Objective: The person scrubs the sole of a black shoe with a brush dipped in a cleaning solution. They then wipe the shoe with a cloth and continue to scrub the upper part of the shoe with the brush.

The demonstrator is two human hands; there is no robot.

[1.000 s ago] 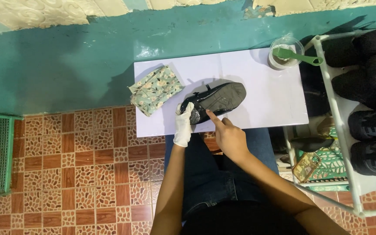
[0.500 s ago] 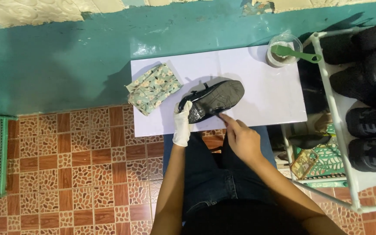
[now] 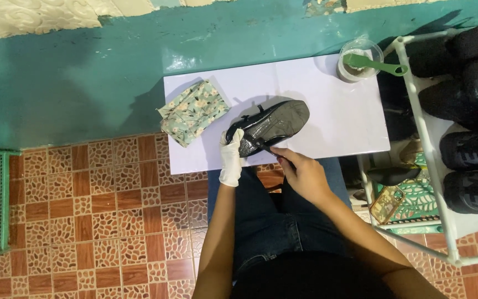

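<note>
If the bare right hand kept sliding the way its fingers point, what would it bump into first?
The right hand points up-left at the glossy black shoe, whose edge its fingertips seem already to touch. Depth is hard to judge from above.

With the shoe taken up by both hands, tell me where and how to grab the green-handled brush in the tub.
Grip the green brush by the free end of its handle, which sticks out over the rim of the round tub toward the white shoe rack. Come from above on that rack side, pinching across the narrow handle; the head lies in the tub, so lift before pulling away.
</note>
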